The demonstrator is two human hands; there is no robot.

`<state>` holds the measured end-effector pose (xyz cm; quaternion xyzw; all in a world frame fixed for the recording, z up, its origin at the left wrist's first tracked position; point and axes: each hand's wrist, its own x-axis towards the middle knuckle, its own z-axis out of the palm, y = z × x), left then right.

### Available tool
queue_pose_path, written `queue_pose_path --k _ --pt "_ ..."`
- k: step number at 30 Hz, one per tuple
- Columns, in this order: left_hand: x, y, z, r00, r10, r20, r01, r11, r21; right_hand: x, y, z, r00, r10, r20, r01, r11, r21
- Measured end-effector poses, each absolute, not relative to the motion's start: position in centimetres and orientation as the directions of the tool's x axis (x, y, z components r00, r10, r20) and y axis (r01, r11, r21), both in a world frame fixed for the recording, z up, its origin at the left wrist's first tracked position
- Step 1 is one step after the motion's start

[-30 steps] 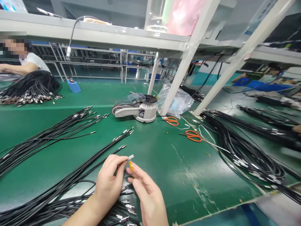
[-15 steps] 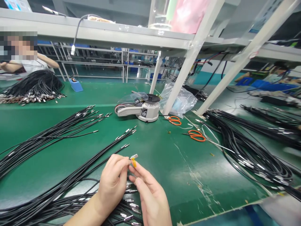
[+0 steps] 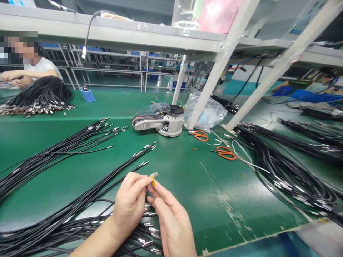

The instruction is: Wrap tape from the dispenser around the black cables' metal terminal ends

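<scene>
My left hand [image 3: 130,203] pinches the end of a thin black cable; its silver metal tip [image 3: 154,175] sticks out past the fingertips. My right hand [image 3: 171,221] meets it from the right, with thumb and forefinger pressed on a small piece of yellow tape [image 3: 153,182] just behind the tip. Both hands hover low over the green table [image 3: 187,178]. Under my wrists lies a heap of black cables with silver ends [image 3: 80,228].
More black cables fan out at left [image 3: 66,150] and pile up at right [image 3: 281,167]. A grey tape dispenser [image 3: 163,123] stands mid-table, with two orange scissors [image 3: 225,152] and a plastic bag [image 3: 207,112] beside it. Another person [image 3: 32,66] sits far left behind a cable bundle.
My hands have stayed pinched together at the cable tip, and the yellow tape has closed in tighter round the cable. The view has shifted slightly.
</scene>
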<state>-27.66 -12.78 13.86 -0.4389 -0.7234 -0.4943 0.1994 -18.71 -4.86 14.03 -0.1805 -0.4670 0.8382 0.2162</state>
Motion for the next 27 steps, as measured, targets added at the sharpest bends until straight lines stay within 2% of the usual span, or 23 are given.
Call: queue_pose_path --k 9,17,23,27 --pt "-27.8 -12.8 13.7 -0.514 0.453 0.728 0.846 0.127 0.518 -18.8 -4.8 14.6 -0.843 0.525 -0.117 -0.186 -0.489 -0.852" --pt "-28.1 -12.6 13.2 -0.652 0.450 0.610 0.753 0.286 0.593 -18.9 -4.8 13.6 -0.847 0.516 -0.127 -0.161 -0.477 -0.864" --pt "-28.0 -12.5 13.3 -0.606 0.486 0.630 0.793 0.308 0.526 -18.7 -3.8 13.4 -0.837 0.522 -0.166 -0.111 -0.458 -0.882" --pt "-28.0 -12.5 13.4 -0.579 0.476 0.661 0.815 0.327 0.478 -19.3 -3.1 14.2 -0.794 0.581 -0.179 -0.053 -0.359 -0.932"
